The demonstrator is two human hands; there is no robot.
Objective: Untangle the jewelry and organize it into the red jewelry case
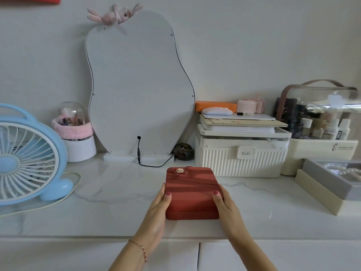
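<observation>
The red jewelry case (192,190) lies closed on the white marble counter, its gold round clasp facing away from me. My left hand (159,208) grips its left side with the thumb on the lid. My right hand (224,202) grips its right side the same way. At the right edge of the view, a grey open box (330,178) holds pearl jewelry (345,172), partly cut off by the frame.
A curvy mirror (138,85) stands behind the case with a black cable (150,163) trailing on the counter. A blue fan (25,159) is at left, a cream storage box (240,153) and cosmetics organizer (320,118) at right.
</observation>
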